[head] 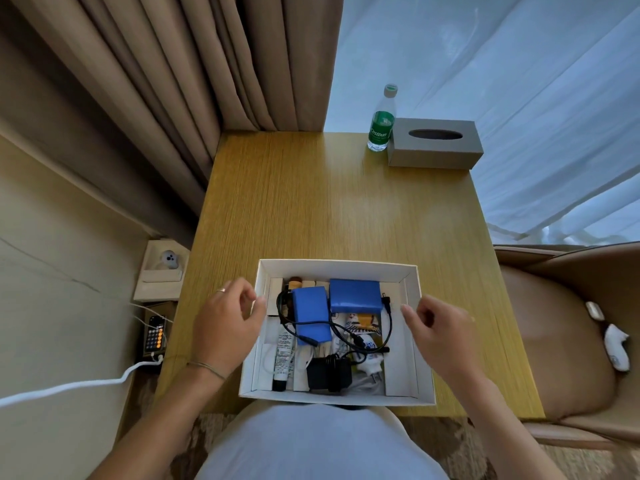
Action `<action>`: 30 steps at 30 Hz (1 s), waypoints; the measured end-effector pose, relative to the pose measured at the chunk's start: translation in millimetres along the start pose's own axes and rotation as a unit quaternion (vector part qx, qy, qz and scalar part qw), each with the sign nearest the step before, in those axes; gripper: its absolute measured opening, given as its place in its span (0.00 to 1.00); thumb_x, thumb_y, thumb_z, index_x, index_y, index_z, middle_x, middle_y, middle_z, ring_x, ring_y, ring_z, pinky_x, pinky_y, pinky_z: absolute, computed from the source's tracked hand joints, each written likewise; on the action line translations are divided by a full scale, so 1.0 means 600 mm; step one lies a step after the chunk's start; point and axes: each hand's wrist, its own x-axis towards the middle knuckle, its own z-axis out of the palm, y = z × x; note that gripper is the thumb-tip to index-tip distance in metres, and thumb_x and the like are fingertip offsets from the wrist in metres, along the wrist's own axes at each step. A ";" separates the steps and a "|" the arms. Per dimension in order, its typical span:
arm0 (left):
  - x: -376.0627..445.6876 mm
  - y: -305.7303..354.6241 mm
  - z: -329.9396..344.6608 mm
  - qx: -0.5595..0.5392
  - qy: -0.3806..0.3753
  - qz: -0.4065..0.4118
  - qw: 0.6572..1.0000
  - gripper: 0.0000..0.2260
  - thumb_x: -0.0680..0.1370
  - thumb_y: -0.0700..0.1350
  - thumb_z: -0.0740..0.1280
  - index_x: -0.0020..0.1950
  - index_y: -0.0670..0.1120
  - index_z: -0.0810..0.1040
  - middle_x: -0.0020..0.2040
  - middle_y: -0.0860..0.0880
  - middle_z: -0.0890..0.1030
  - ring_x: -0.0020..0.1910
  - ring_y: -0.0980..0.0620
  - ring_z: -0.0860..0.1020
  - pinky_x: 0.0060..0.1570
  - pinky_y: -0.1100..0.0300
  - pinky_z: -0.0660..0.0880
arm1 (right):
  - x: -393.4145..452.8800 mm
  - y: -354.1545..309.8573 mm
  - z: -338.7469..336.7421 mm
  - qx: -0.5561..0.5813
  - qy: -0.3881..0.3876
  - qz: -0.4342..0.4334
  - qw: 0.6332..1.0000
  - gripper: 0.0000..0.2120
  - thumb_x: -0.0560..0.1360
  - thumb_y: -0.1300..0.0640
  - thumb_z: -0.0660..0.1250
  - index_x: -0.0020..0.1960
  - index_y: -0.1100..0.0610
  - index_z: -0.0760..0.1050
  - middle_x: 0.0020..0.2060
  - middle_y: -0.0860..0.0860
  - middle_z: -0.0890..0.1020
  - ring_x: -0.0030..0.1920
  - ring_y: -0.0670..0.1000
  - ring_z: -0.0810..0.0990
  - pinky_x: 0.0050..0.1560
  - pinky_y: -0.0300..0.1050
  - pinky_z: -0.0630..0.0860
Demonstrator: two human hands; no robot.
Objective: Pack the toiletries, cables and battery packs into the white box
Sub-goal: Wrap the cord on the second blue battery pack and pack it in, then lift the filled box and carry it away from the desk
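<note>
a phone (154,336) lies on the floor at far left. the left hand (227,318) hovers loosely curled, holding nothing, at the left wall of the white box (412,271) on the table's (339,209) near edge. inside lie a tube (284,355), black cables (349,341) and two blue battery packs (355,295). the right hand (438,332), also loosely curled and holding nothing, hovers at the right wall.
</note>
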 end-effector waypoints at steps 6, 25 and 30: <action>-0.015 -0.035 0.016 -0.015 -0.054 -0.069 0.996 0.19 0.79 0.54 0.67 0.31 0.49 0.70 0.23 0.52 0.69 0.23 0.54 0.65 0.25 0.61 0.64 | -0.028 0.038 0.001 0.012 0.010 0.074 0.997 0.23 0.75 0.50 0.74 0.28 0.51 0.64 0.21 0.45 0.67 0.23 0.45 0.62 0.25 0.43 0.63; 0.011 0.017 0.021 0.110 -0.128 -0.102 0.980 0.21 0.82 0.48 0.62 0.29 0.46 0.67 0.25 0.52 0.64 0.24 0.53 0.61 0.27 0.60 0.58 | 0.007 0.027 -0.001 -0.014 -0.053 0.144 0.988 0.22 0.81 0.52 0.64 0.30 0.58 0.72 0.22 0.49 0.70 0.24 0.47 0.64 0.27 0.43 0.61; 0.026 0.013 0.021 0.054 -0.106 -0.137 0.984 0.21 0.80 0.48 0.65 0.28 0.48 0.67 0.23 0.53 0.62 0.23 0.53 0.60 0.28 0.62 0.58 | 0.001 0.011 0.006 0.011 -0.005 0.175 0.984 0.22 0.81 0.52 0.65 0.29 0.56 0.71 0.22 0.50 0.72 0.24 0.48 0.65 0.28 0.44 0.64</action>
